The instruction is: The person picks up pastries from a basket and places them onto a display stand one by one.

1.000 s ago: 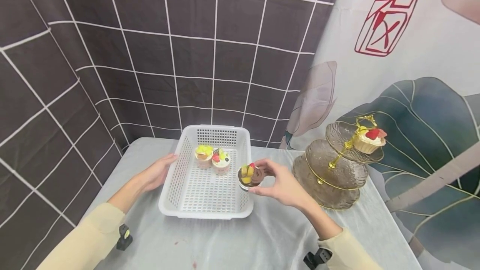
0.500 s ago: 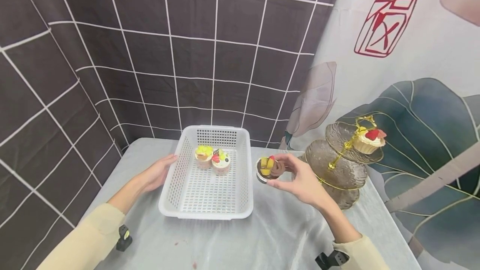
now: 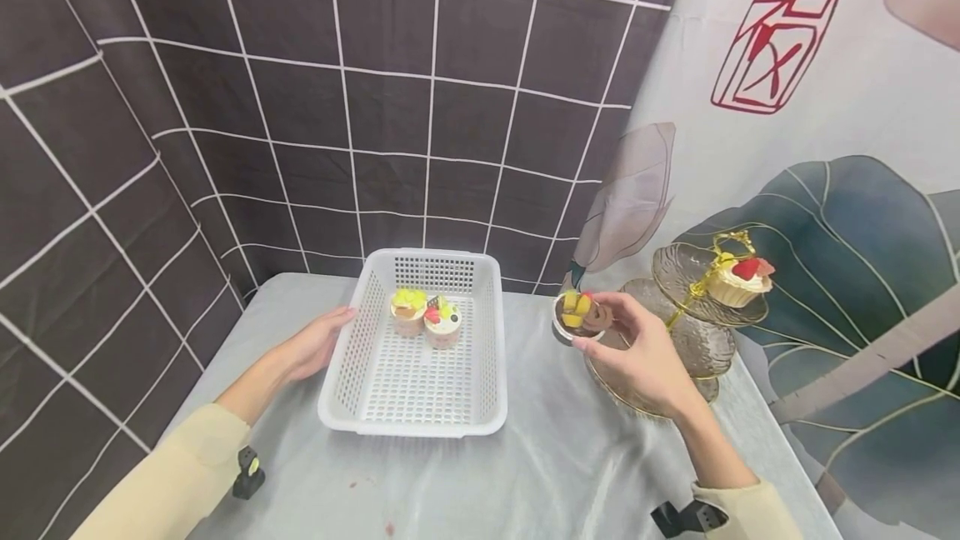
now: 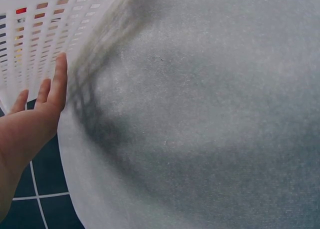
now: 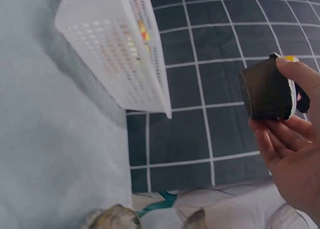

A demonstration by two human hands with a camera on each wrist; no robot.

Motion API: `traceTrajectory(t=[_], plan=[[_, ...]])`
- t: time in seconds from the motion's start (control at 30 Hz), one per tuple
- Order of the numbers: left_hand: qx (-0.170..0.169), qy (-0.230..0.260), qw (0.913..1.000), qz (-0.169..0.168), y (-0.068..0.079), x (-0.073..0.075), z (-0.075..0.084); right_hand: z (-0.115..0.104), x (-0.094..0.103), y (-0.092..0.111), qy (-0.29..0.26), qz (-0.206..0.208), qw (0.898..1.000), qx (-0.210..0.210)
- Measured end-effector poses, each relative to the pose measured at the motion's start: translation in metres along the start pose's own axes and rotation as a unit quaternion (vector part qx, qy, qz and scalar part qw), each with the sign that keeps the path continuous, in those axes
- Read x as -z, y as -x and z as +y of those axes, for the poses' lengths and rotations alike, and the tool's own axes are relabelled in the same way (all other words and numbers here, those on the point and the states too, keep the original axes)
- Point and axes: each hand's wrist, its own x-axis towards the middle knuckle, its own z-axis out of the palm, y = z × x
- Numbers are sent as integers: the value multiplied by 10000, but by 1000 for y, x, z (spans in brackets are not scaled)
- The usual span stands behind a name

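Between thumb and fingers, my right hand (image 3: 648, 352) grips a chocolate cupcake (image 3: 576, 319) topped with yellow fruit pieces and a red berry. In the right wrist view its dark cup (image 5: 265, 89) hangs in the air, off the table. The hand is in front of a tiered cake stand (image 3: 708, 348), hiding part of its lower plates. My left hand (image 3: 313, 346) rests with straight fingers against the left side of a white plastic basket (image 3: 491, 423); the left wrist view shows the fingers (image 4: 60, 81) along its slotted wall. Inside the basket, a yellow-topped cupcake (image 3: 408, 311) touches a fruit-topped cupcake (image 3: 442, 323).
A strawberry cupcake (image 3: 738, 282) sits on the stand's top plate, beside the gold handle (image 3: 735, 244). Light grey cloth covers the table (image 3: 420, 490). Behind it hangs a dark gridded curtain (image 3: 382, 123), with a printed white cloth (image 3: 810, 132) at the right.
My right hand has carried the chocolate cupcake from the basket's right rim to the right and slightly away, up to the cake stand. The left hand and basket have stayed put.
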Motion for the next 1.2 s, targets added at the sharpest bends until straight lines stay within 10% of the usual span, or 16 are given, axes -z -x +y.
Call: traceTrajectory(t=[0.6, 1.2], plan=[[13, 9, 10000, 39, -2, 0, 1, -12, 66, 0, 885, 1465, 9841, -465], [11, 9, 10000, 35, 0, -1, 0, -8, 93, 6, 1843, 2583, 9309, -1806]])
